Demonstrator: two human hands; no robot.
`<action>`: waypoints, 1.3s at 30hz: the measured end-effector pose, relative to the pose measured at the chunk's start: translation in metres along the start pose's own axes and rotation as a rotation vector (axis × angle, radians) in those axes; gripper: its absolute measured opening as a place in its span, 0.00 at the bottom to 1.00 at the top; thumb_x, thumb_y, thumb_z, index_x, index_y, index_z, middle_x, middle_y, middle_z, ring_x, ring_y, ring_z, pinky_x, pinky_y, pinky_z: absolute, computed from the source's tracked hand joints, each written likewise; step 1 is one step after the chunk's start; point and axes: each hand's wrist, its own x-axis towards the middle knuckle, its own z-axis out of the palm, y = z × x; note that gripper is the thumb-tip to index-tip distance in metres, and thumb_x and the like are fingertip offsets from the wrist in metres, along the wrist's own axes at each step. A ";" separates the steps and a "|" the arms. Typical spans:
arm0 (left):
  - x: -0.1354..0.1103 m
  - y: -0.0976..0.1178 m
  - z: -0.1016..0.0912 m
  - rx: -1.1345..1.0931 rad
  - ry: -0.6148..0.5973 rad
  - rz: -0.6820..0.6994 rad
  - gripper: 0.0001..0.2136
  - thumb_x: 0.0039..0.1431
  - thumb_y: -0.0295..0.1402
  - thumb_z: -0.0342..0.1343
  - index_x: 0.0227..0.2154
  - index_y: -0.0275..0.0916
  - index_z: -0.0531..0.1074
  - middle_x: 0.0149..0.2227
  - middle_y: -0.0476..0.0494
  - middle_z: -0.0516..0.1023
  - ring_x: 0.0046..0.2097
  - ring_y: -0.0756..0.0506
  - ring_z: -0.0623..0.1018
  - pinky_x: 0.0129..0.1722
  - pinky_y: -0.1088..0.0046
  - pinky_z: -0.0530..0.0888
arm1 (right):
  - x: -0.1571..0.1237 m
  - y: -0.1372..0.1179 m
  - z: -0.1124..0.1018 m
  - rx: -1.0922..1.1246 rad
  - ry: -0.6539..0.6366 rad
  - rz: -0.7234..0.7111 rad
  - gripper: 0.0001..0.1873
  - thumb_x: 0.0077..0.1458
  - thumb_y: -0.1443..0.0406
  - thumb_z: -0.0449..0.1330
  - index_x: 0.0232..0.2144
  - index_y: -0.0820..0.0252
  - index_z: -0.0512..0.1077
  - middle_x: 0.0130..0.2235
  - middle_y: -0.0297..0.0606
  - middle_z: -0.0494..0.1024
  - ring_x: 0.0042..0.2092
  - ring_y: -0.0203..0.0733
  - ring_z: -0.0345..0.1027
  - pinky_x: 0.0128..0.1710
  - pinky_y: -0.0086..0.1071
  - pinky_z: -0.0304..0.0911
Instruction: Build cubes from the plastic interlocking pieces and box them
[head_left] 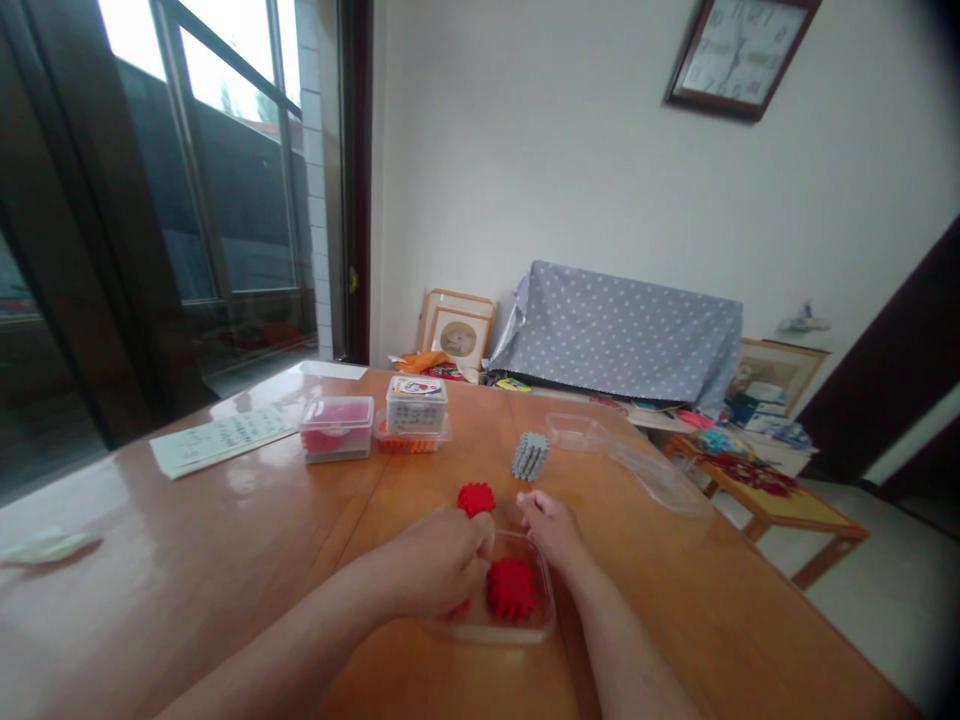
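My left hand [448, 562] is closed, reaching over the left side of a clear plastic container [517, 635]. Its fingers hide whatever they may hold. Inside the container, a stack of red toothed pieces [512, 588] sits to the right of that hand, and more red shows under the wrist side. Just beyond my left knuckles is a red toothed disc [476, 498]; its underside is hidden. My right hand [553, 528], fingers curled together, is at the container's far right edge; anything in it is too small to make out. A stack of grey toothed pieces [531, 457] stands beyond it.
Behind on the wooden table are a pink-filled box [337, 428], a white-lidded box [416, 405] on an orange-filled tray [412, 440], and printed sheets [223, 440]. An empty clear tray [576, 432] and a clear lid [656, 478] lie at the right.
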 end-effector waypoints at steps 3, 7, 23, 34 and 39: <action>0.000 -0.012 -0.003 -0.057 0.082 -0.035 0.05 0.57 0.28 0.50 0.34 0.42 0.69 0.32 0.48 0.76 0.33 0.46 0.73 0.30 0.72 0.61 | 0.000 0.001 0.000 0.006 -0.012 0.003 0.24 0.57 0.45 0.53 0.24 0.57 0.68 0.22 0.31 0.72 0.25 0.37 0.64 0.25 0.28 0.55; 0.000 -0.024 -0.008 -0.179 0.210 -0.063 0.03 0.60 0.31 0.49 0.34 0.42 0.68 0.31 0.50 0.74 0.32 0.48 0.71 0.29 0.74 0.60 | 0.000 0.001 -0.001 0.027 -0.031 0.019 0.24 0.57 0.44 0.52 0.24 0.57 0.67 0.22 0.30 0.70 0.23 0.36 0.62 0.24 0.29 0.55; -0.006 -0.078 0.019 -0.421 0.169 -0.321 0.08 0.53 0.35 0.53 0.31 0.37 0.74 0.24 0.52 0.71 0.27 0.50 0.68 0.24 0.76 0.57 | -0.010 -0.007 0.002 0.132 -0.002 0.076 0.25 0.54 0.43 0.54 0.29 0.57 0.71 0.23 0.30 0.70 0.22 0.37 0.63 0.24 0.30 0.57; -0.007 -0.084 0.015 -0.533 0.088 -0.271 0.12 0.50 0.42 0.58 0.30 0.36 0.72 0.26 0.51 0.71 0.27 0.51 0.67 0.24 0.76 0.58 | -0.001 -0.049 -0.011 0.105 -0.108 -0.003 0.22 0.53 0.51 0.59 0.43 0.59 0.74 0.36 0.38 0.76 0.34 0.41 0.69 0.35 0.32 0.65; -0.005 -0.089 0.020 -0.575 0.100 -0.244 0.11 0.51 0.40 0.56 0.30 0.37 0.71 0.26 0.51 0.72 0.28 0.51 0.67 0.24 0.76 0.59 | 0.020 -0.059 -0.007 -0.136 -0.297 -0.135 0.31 0.50 0.59 0.63 0.57 0.59 0.69 0.52 0.45 0.74 0.44 0.44 0.71 0.45 0.38 0.67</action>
